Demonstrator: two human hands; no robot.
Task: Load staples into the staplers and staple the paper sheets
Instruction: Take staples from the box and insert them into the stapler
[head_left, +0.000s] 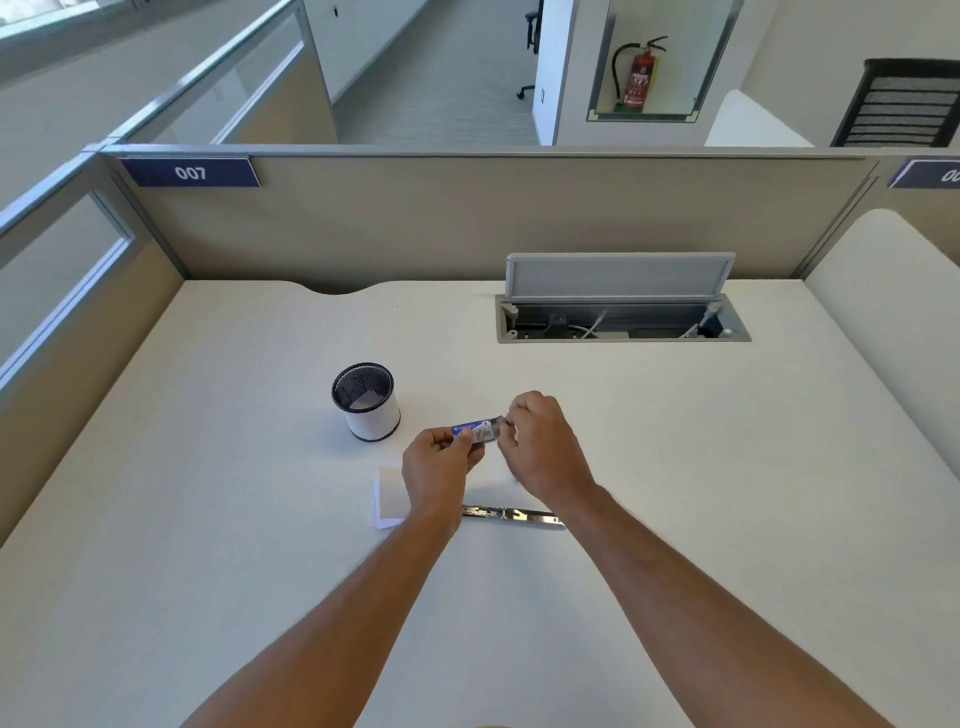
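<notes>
Seen from above, two bare forearms reach over a pale tabletop (675, 467). The left hand (439, 467) holds a small blue staple box (475, 431) in the air, fingers (464, 440) wrapped around its left end. The right hand (545, 447) pinches the box's right end with closed fingers. Beneath the wrists, an opened silver stapler (511, 516) lies flat on the tabletop, just right of some white paper sheets (388, 496). A black mesh pen cup (366, 401) stands behind and left of the hands
</notes>
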